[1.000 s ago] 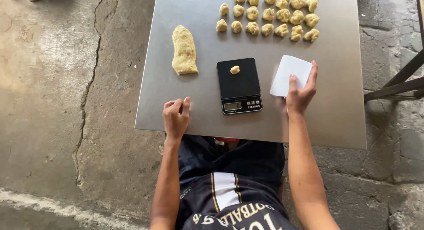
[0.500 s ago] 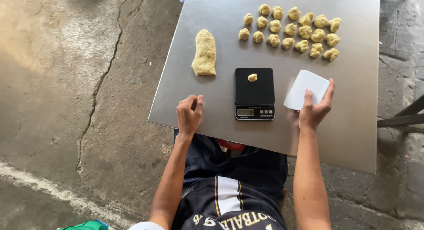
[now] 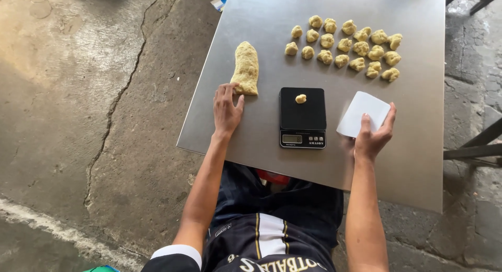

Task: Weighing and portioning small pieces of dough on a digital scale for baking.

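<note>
A long yellowish dough log (image 3: pixel 246 68) lies on the steel table (image 3: pixel 408 157). My left hand (image 3: pixel 227 110) rests flat just below it, fingertips touching its near end. A black kitchen scale (image 3: pixel 302 117) sits at the centre with one small dough piece (image 3: pixel 300 98) on its platform. My right hand (image 3: pixel 372 137) grips the near edge of a white plastic scraper (image 3: pixel 366 111) to the right of the scale. Several small dough balls (image 3: pixel 345 44) lie in rows at the far right of the table.
The table stands on cracked concrete floor (image 3: pixel 89 94). Dark metal furniture legs (image 3: pixel 473 144) show at the right edge. A bit of blue and white packaging (image 3: pixel 220 1) lies on the floor by the table's far left corner.
My left hand has moved from the table's near edge up to the dough log's near end. My right hand stays on the scraper. The view has shifted.
</note>
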